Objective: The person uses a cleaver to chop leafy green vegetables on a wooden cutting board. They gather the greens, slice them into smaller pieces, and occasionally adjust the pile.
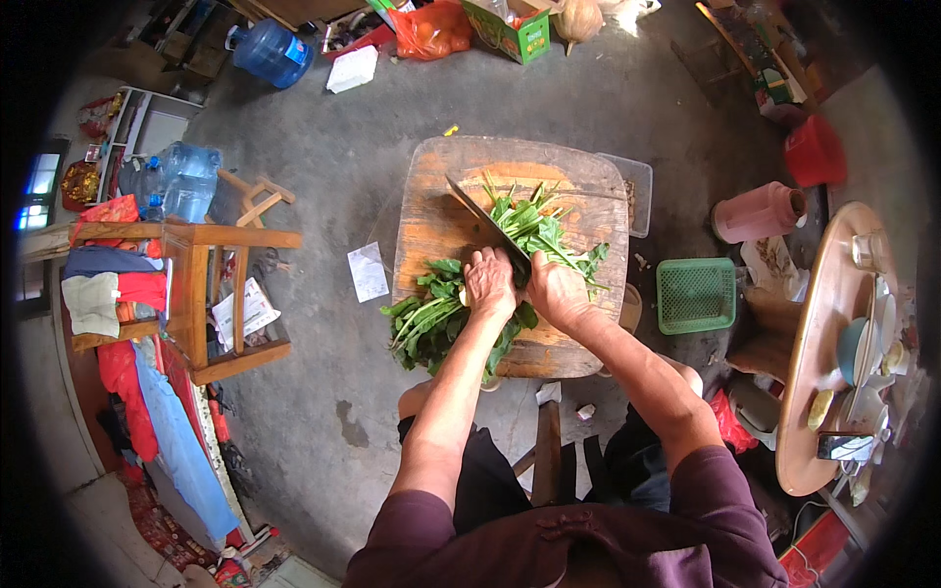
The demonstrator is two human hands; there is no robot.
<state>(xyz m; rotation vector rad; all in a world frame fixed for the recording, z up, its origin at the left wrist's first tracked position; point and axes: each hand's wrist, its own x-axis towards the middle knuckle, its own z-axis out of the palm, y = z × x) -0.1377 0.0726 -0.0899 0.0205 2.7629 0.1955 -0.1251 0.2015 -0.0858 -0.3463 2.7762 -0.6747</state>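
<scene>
In front of me is a worn wooden chopping surface (430,213) with rounded corners. My right hand (556,290) grips a large kitchen knife (485,217), its dark blade slanting away to the upper left. Close beside the blade, my left hand (490,283) holds down a bunch of leafy greens (434,316) with its fingers curled. Stems and leaves of that bunch hang over the wood's near left edge. Across the blade, to the right, lies a loose pile of cut greens (533,224). The knife's handle is hidden in my fist.
A clear plastic container (639,192) sits partly behind the wood's right edge. Further right are a green plastic basket (695,295), a pink thermos flask (757,212) and a round table (809,382) with dishes. Paper (367,271) and a wooden chair (198,294) are on the left.
</scene>
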